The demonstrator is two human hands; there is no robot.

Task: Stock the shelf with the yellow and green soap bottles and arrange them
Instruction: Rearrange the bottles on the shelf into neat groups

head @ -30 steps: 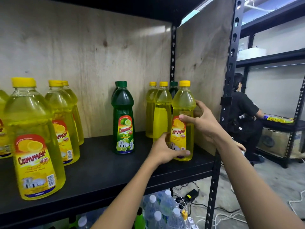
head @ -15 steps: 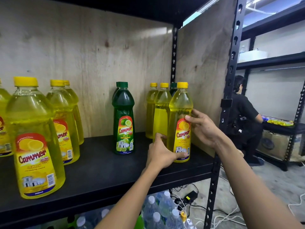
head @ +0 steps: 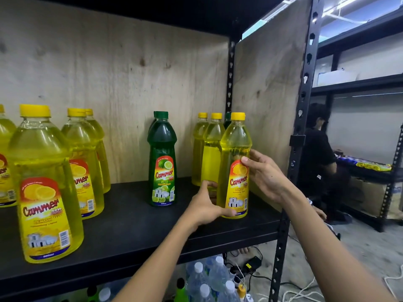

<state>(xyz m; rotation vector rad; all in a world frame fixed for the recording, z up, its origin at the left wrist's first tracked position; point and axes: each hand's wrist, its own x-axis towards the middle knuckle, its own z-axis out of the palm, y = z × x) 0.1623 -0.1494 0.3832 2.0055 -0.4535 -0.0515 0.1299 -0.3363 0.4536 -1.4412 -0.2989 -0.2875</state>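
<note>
At the right end of the black shelf (head: pixel 130 225): one front yellow bottle (head: pixel 234 136), upright, with a yellow cap and a red-and-yellow "Cammer Lemon" label facing outward, its base on the board near the front edge. Left hand (head: pixel 205 208): fingers (head: pixel 208 184) curled round the bottle's lower body, thumb across the front just under the label. Right hand (head: pixel 266 175): thumb pressed on the upper edge of the label, the other fingers wrapped behind the bottle's right side. Both hands hold this one bottle. Directly behind the fingers: two further yellow bottles (head: pixel 211 153), upright, in a line running toward the plywood back panel (head: pixel 109 83), and the green cap (head: pixel 227 120) of another bottle between them and the plywood side panel (head: pixel 268 94). Left of the left fingers, standing apart from that group: one green bottle (head: pixel 162 162), upright, "Lime" label forward, with a second green cap just behind it. Far left of the fingers: several larger yellow bottles (head: pixel 43 188), upright, labels forward, the nearest at the shelf's front edge. Below the fingers, under the shelf: clear water bottles (head: pixel 209 280) with white caps. Right of the right fingers, past the black perforated post (head: pixel 305 83): a person in black (head: pixel 320 153), low down beside another rack.
</note>
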